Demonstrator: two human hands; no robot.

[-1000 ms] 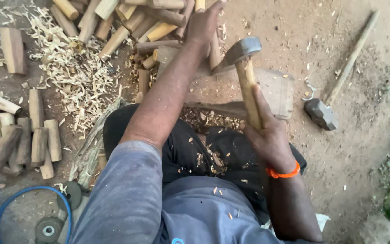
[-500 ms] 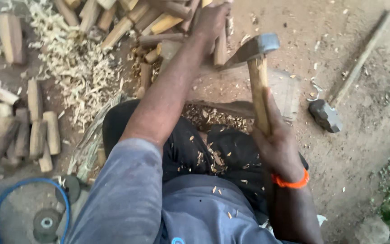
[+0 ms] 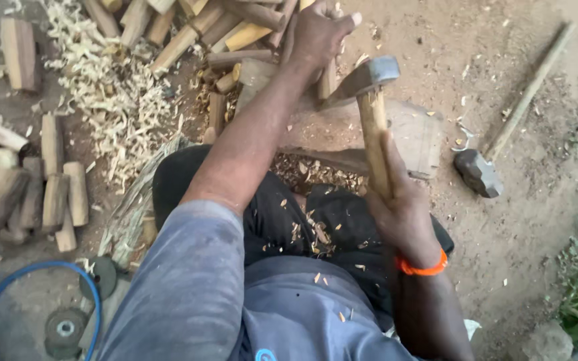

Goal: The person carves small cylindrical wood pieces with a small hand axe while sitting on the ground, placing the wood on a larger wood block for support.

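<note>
My right hand [image 3: 401, 207] grips the wooden handle of a small axe [image 3: 368, 90], whose grey metal head is raised over a flat wooden chopping block [image 3: 409, 134]. My left hand [image 3: 319, 33] reaches forward and closes on a short piece of wood [image 3: 330, 77] standing at the far edge of the block. The axe head hangs just right of that piece. I sit on the ground with my legs around the block, wood chips on my dark trousers.
A pile of cut wood sticks [image 3: 188, 30] lies ahead, pale shavings [image 3: 108, 100] to its left. More short billets [image 3: 28, 194] lie at the left. A sledgehammer [image 3: 483, 167] rests on the dirt at right. A blue cable [image 3: 8, 294] and a disc [image 3: 65, 329] lie near left.
The axe has swung a little rightward and its handle stands more upright. My left hand stays on the wood at the block's far edge.
</note>
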